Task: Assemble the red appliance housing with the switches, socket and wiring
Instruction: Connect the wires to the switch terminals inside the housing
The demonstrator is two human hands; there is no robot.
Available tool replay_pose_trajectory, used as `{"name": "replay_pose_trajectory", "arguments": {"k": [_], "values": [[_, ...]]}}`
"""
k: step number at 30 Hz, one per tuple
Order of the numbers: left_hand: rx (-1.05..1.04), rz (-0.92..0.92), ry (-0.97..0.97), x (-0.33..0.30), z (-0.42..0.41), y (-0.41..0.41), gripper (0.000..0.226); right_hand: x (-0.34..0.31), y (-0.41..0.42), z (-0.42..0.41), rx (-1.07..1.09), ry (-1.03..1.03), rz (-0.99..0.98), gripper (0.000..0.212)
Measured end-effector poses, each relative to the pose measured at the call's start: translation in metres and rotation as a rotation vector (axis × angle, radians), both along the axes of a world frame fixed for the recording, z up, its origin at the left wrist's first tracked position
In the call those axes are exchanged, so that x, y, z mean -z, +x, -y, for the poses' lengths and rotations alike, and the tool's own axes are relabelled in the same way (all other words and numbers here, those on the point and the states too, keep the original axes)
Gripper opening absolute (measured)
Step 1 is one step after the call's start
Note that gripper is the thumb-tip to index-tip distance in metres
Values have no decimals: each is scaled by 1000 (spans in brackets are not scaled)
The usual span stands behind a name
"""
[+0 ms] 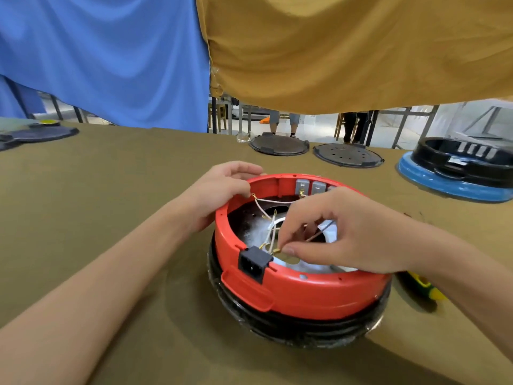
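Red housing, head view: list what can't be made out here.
- Socket rear pins: hidden by its own black body.
- Brass wire end: too small; whether it is seated on a pin is unclear under the right hand.
- Third grey switch: covered by that hand.
- Yellow-green tool: mostly behind the right forearm.

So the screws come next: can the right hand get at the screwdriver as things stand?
Probably, once freed: the right hand pinches a wire terminal; the screwdriver lies right under that forearm.
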State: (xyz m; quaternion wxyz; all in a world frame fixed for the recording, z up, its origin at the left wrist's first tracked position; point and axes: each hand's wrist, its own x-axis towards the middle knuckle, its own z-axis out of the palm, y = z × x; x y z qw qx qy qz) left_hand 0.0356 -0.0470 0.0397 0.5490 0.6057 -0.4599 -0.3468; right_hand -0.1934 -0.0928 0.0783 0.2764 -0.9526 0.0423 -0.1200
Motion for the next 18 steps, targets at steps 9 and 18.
{"name": "replay_pose_trajectory", "arguments": {"k": [9, 18], "values": [[29, -63, -19, 4, 4, -1, 48, 1, -2, -6, 9, -38, 8, 9], [34, -56, -10, 4, 5, 0, 48, 1, -2, -5, 32, -23, 3, 10]]}}
